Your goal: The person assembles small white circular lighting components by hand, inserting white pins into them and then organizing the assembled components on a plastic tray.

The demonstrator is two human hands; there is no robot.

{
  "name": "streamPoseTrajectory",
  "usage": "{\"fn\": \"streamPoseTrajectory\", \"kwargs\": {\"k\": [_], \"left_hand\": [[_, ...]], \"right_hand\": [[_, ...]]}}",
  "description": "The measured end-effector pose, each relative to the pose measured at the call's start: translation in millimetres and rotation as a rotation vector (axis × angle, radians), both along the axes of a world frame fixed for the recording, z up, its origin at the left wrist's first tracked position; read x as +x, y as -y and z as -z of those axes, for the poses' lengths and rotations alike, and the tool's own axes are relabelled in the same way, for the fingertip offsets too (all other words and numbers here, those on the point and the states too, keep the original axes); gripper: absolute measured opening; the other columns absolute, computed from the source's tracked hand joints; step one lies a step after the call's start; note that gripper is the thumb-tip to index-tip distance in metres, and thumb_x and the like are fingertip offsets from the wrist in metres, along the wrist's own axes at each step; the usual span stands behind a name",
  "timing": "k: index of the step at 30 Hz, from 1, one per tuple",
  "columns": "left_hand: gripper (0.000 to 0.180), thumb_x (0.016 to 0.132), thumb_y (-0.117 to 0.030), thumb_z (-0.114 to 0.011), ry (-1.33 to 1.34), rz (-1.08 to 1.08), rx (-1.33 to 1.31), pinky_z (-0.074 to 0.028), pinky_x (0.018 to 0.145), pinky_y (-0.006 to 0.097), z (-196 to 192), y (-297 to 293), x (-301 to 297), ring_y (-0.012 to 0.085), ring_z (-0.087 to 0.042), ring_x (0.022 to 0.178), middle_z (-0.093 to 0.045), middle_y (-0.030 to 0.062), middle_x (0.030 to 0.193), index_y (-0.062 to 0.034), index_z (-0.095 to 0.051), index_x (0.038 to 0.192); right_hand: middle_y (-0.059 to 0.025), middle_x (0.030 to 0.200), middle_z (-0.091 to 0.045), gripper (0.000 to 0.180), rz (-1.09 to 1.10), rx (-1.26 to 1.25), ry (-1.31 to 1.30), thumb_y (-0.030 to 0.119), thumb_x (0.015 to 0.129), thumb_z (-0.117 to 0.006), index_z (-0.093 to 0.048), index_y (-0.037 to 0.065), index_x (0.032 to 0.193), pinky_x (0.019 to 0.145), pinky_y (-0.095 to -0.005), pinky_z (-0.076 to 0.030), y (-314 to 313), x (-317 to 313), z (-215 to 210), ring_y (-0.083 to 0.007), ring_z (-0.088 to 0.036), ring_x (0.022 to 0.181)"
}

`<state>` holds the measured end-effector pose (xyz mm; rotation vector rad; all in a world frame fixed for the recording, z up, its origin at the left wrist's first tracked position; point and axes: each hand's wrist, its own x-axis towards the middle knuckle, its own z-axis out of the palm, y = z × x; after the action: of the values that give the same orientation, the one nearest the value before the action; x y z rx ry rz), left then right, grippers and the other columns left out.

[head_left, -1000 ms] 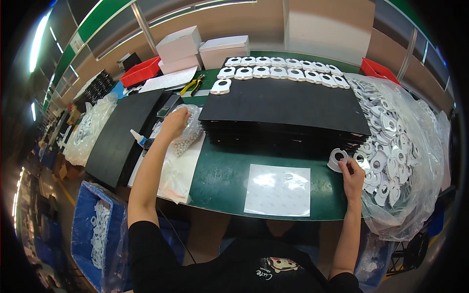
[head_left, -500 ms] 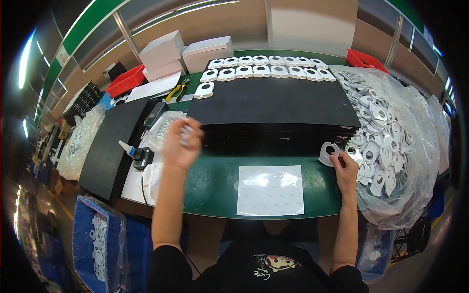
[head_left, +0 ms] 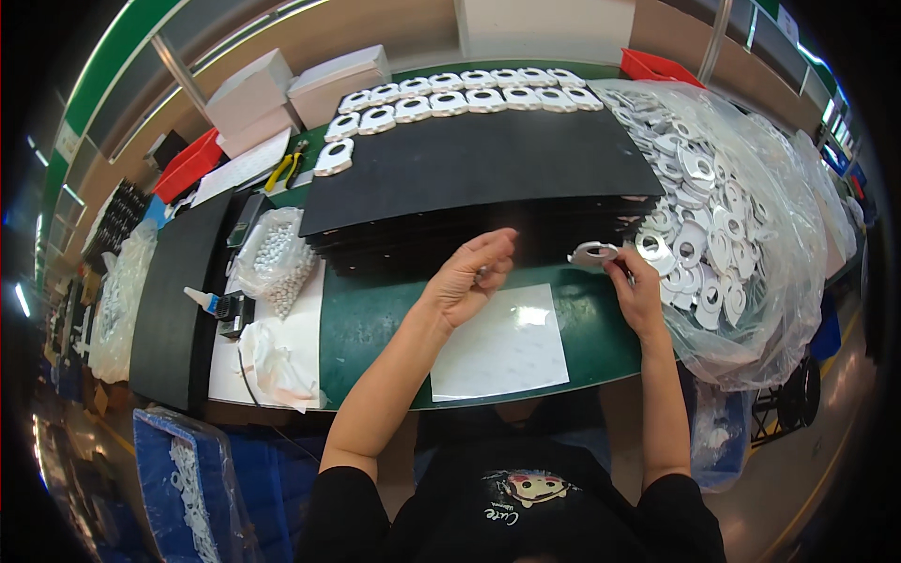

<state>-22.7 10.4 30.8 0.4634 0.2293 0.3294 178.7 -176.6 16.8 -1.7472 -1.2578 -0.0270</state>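
In the middle, over the green table [head_left: 361, 361], my left hand [head_left: 469, 279] is raised with its fingers curled together. A small pale glint shows between them, too little to name. My right hand [head_left: 638, 289] pinches a flat white ring-shaped plastic part [head_left: 580, 255] by its edge, thumb on top and tilted nearly level. Beneath and between both hands lies a glossy white sheet [head_left: 502, 352]. Similar white ring parts [head_left: 449, 101] stand in rows on the stacked black boards [head_left: 488, 169], with a single one [head_left: 334, 156] starting a nearer row at the left.
A big clear bag [head_left: 774, 310] heaped with white ring parts fills the right. At left are a bag of small white balls [head_left: 272, 253], a blue-and-white nozzle bottle [head_left: 208, 302], a black device [head_left: 235, 319], crumpled tissue [head_left: 272, 361], yellow-handled pliers [head_left: 282, 172] and a red tray [head_left: 188, 164].
My left hand has moved right, away from the bag of white balls toward the middle. My right hand has lifted the ring part slightly and tilted it flatter. The whole view has shifted.
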Motion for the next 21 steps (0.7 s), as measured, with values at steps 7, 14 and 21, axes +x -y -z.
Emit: {"fn": "streamPoseTrajectory", "kwargs": {"k": [7, 14, 21], "left_hand": [[0.033, 0.083, -0.005, -0.061, -0.013, -0.149, 0.050, -0.033, 0.047, 0.017, 29.6, -8.7, -1.8, 0.0098, -0.046, 0.069, -0.054, 0.0069, 0.087, 0.0026, -0.053, 0.115], [0.024, 0.084, -0.004, -0.060, -0.006, -0.206, 0.070, -0.035, 0.049, 0.018, 45.1, -15.4, 1.2, 0.0097, -0.047, 0.070, -0.055, 0.0086, 0.091, 0.0002, -0.055, 0.108], [0.016, 0.086, -0.010, -0.062, 0.055, -0.141, 0.081, -0.033, 0.048, 0.016, 55.0, -22.5, 7.0, 0.0063, -0.046, 0.069, -0.057, 0.0042, 0.089, -0.0030, -0.059, 0.100]], "right_hand": [[-0.0021, 0.080, -0.061, 0.015, -0.224, -0.039, -0.461, 0.010, 0.087, -0.058, -0.058, 0.000, 0.098, 0.068, -0.0232, -0.045, -24.3, -52.3, 29.5, -0.0075, -0.055, 0.075], [-0.0042, 0.082, -0.060, 0.014, -0.275, -0.158, -0.444, 0.008, 0.087, -0.057, -0.056, 0.000, 0.099, 0.062, -0.0220, -0.044, -42.5, -70.6, 43.5, -0.0077, -0.054, 0.071], [-0.0097, 0.078, -0.057, 0.012, -0.313, -0.155, -0.131, 0.007, 0.083, -0.062, -0.058, 0.000, 0.092, 0.057, -0.0291, -0.044, -44.4, -73.0, 41.5, -0.0200, -0.055, 0.064]]}}
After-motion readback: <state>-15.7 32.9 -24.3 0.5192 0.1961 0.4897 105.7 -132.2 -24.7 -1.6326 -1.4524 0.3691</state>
